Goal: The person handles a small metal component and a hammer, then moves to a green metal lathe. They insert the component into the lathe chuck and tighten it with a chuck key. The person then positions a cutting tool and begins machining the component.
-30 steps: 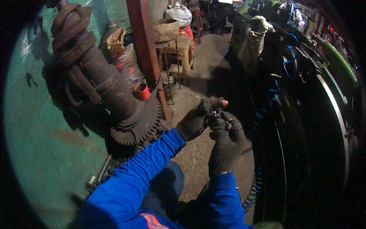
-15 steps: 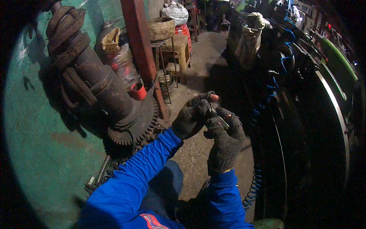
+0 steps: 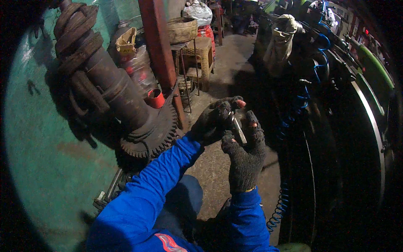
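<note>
Slim metal bar (image 3: 239, 129), one, just right of frame centre; upper end hidden in the gloved left hand (image 3: 213, 121), fingers clamped on it. Gloved right hand (image 3: 247, 164), fingers apart beside the lower end; contact hard to tell. Toothed gear wheel (image 3: 140, 146), one, left of centre. Wicker stool (image 3: 205, 61), one, upper centre, partly hidden.

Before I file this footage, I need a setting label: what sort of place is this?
Probably a machine shop or repair workshop: a heavy shaft with a toothed gear at its lower end, a coiled blue hose at the right, and a gloved left hand holding a metal piece.
</note>
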The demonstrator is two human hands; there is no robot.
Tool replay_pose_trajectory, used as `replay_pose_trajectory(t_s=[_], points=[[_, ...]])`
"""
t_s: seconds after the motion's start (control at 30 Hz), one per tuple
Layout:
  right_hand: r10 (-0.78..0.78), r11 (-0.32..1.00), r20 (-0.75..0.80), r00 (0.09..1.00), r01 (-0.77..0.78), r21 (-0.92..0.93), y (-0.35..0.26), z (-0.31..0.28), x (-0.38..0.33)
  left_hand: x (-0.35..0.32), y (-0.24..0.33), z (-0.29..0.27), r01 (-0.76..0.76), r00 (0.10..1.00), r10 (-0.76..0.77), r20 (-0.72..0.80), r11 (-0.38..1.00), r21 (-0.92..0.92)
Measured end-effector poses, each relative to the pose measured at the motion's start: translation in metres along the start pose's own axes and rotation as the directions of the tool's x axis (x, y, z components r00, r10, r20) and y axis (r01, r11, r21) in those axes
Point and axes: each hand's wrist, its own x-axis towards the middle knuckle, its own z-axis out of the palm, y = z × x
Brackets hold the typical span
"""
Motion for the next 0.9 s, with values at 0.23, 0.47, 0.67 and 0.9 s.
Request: replay_pose_trajectory(t_s=[0.23,0.47,0.67,0.9], points=[[0.015,0.995,0.002,1.0,-0.015,0.094,0.001,0.005,-0.005,-0.001,-0.009,-0.006,0.051,0.998,-0.049,0.024,0.994,-0.099],[-0.043,0.996,-0.008,0.999,0.042,-0.083,-0.005,-0.009,0.003,0.003,-0.01,-0.002,-0.017,1.0,0.018,0.01,0.995,-0.096],[-0.016,0.918,0.149,0.989,0.074,-0.39,-0.004,-0.077,0.05,0.004,-0.022,0.001,0.023,1.0,-0.022,-0.007,0.871,0.491],[0.361,0.837,0.104,0.927,-0.273,-0.475,0.053,-0.225,0.019,-0.019,-0.114,0.035,-0.237,0.933,-0.153,0.325,0.418,0.877]])
